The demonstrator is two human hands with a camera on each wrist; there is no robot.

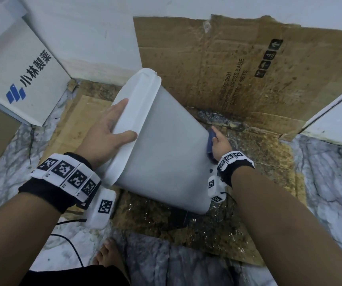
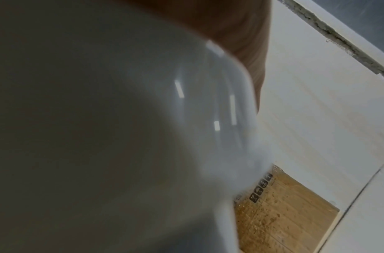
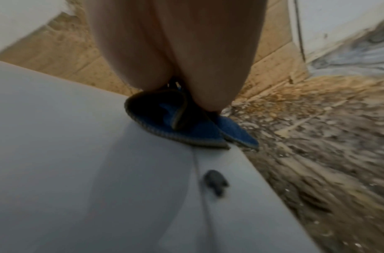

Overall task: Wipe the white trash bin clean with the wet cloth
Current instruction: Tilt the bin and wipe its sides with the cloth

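Note:
The white trash bin [image 1: 166,145] is tilted, its open rim up to the left and its base low near the wet cardboard. My left hand [image 1: 108,129] grips the rim, thumb lying across the lip. In the left wrist view the bin wall [image 2: 143,137] fills the picture, with a bit of my left hand [image 2: 240,34] at the top. My right hand [image 1: 219,143] holds the folded blue cloth [image 1: 210,141] against the bin's far right edge. The right wrist view shows the cloth [image 3: 186,130] bunched under my hand [image 3: 176,51] on the bin [image 3: 78,154].
Soaked cardboard [image 1: 227,223] covers the floor, and another sheet [image 1: 238,69] leans on the wall. A white box with a blue logo [image 1: 21,79] stands at left and a white door frame [image 1: 335,120] at right. My bare foot [image 1: 108,254] and a black cable [image 1: 71,244] are close by. A dark spot [image 3: 215,183] marks the bin.

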